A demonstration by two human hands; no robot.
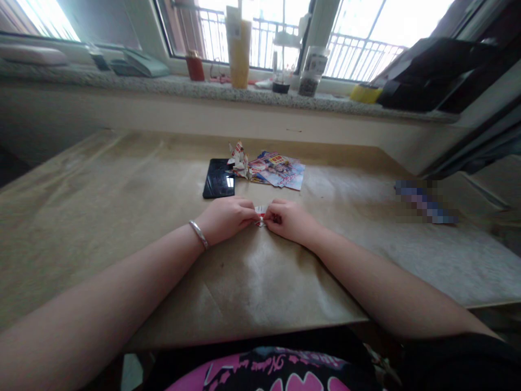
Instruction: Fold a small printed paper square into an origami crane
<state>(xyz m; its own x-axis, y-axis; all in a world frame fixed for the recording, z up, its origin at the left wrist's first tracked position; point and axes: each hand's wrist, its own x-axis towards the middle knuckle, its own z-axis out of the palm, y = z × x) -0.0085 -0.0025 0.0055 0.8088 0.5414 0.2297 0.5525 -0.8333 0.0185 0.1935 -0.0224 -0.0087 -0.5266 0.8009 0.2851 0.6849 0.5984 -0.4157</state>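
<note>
On the brown paper-covered counter [122, 206], one small folded red-and-white paper piece [260, 213] is pinched between the left hand [226, 218] and right hand [290, 220]; one black phone [218, 178] is seen beyond.

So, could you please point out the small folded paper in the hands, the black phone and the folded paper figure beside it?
small folded paper [260, 212], head view, the strip showing between both hands.
black phone [218, 178], head view, middle of its screen.
folded paper figure [239, 158], head view, its crumpled body.
</note>
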